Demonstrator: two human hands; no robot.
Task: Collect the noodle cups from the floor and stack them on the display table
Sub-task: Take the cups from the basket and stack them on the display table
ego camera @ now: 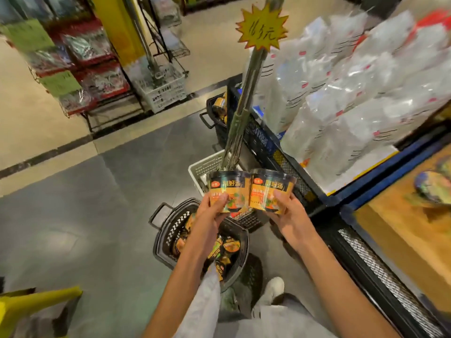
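My left hand (pixel 211 210) grips an orange and black noodle cup (pixel 229 189) from below. My right hand (pixel 290 214) grips a second cup of the same kind (pixel 271 189), and the two cups touch side by side, upright in the air. Below them a black shopping basket (pixel 168 230) on the floor holds several more noodle cups (pixel 227 250). The display table (pixel 395 230) with a wooden top and a blue rim stands at the right, and a noodle cup (pixel 432 185) lies blurred on it.
A sign pole with a yellow star price tag (pixel 262 26) rises just behind the held cups. A white basket (pixel 207 167) and another black basket with cups (pixel 217 111) stand further back. White packaged goods (pixel 353 93) are piled at the right. Shelves stand at the far left.
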